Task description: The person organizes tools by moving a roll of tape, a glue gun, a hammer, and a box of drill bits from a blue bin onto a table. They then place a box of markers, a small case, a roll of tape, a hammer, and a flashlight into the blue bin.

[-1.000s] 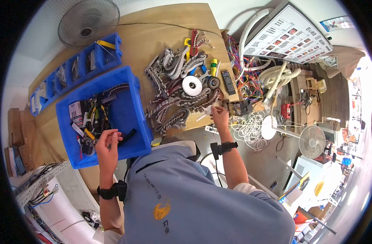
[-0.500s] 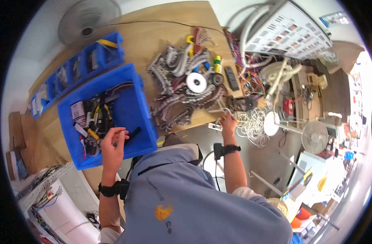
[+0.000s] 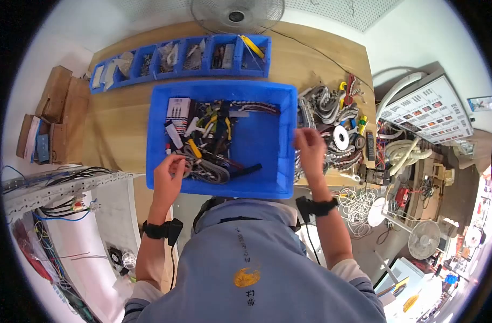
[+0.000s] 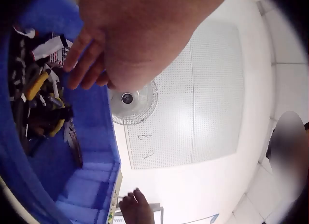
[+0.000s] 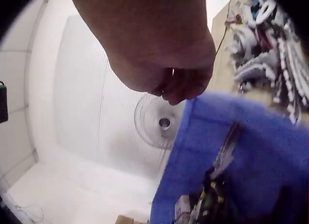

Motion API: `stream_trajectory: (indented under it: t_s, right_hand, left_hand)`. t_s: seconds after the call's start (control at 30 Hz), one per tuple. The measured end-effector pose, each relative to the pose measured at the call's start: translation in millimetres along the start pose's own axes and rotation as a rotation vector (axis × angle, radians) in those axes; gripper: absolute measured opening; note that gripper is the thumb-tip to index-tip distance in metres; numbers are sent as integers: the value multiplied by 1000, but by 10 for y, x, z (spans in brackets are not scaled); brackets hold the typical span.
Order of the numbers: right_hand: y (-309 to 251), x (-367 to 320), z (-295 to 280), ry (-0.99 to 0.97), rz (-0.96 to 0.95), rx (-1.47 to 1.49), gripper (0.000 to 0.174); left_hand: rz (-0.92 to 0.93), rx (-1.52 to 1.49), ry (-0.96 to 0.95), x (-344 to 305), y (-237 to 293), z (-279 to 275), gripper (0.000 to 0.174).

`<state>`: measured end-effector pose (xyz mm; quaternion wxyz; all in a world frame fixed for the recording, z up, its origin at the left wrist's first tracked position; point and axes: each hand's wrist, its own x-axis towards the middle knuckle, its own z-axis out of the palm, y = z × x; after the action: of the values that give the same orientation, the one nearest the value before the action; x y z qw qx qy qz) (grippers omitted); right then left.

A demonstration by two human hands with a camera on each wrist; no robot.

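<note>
My left hand [image 3: 169,176] hovers at the front left corner of the blue bin [image 3: 267,89], fingers loosely bent, with nothing visible in them. Close to its fingertips, inside the bin, lie a grey coiled strap [image 3: 214,173], a yellow-handled tool [image 3: 194,149] and a jumble of other tools. A black curved piece [image 3: 247,171] lies toward the bin's front. My right hand [image 3: 311,153], slightly blurred, is by the bin's right wall with loosely curled fingers and no object showing. In the right wrist view its fingers [image 5: 186,89] are just above the rim.
Behind the bin stands a row of small blue compartments [image 3: 176,75] holding small parts. To the right lies a pile of coiled grey straps [image 3: 324,105] with a white reel [image 3: 340,138], near a black remote [image 3: 370,145]. A small white piece [image 3: 352,176] lies at the table's front edge.
The head view has turned left, so the bin is now central. My right hand has moved from the table's right front edge, where it held a small white piece, to the bin's right side.
</note>
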<state>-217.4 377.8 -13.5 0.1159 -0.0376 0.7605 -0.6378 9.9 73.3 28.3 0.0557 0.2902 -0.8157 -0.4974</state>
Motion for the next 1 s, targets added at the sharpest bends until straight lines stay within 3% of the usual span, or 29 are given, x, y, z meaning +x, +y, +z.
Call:
stream_trajectory:
  t_s: [0.07, 0.13, 0.2, 0.3, 0.33, 0.43, 0.47, 0.57, 0.7, 1.0]
  right_hand:
    - [105, 34, 658, -215, 17, -166, 24]
    - [245, 8, 1315, -336, -125, -414, 34]
    - [381, 52, 1891, -474, 41, -468, 45]
    - [566, 129, 2565, -375, -7, -761, 55]
    - [569, 191, 2718, -380, 70, -813, 61]
    - [434, 186, 2928, -479, -252, -1067, 64]
    - [367, 174, 3005, -566, -185, -1146, 69]
    - [287, 218, 3083, -815, -289, -1324, 72]
    - [482, 288, 3164, -784, -230, -1312, 75]
    - [486, 171, 3162, -647, -306, -1372, 52]
  left_hand:
    - [28, -43, 2, 19, -194, -174, 15]
    - [27, -89, 8, 32, -344, -318, 15]
    - [24, -115, 22, 3, -475, -448, 14]
    - [30, -128, 50, -54, -597, -666, 14]
    - [31, -138, 58, -89, -623, -734, 14]
    - [35, -150, 115, -155, -814, -903, 14]
    - [36, -150, 137, -179, -877, -940, 14]
    - [-11, -236, 164, -247, -968, -1038, 14]
    - [-13, -266, 156, -268, -1123, -1064, 15]
    - [47, -249, 121, -121, -1084, -1151, 15]
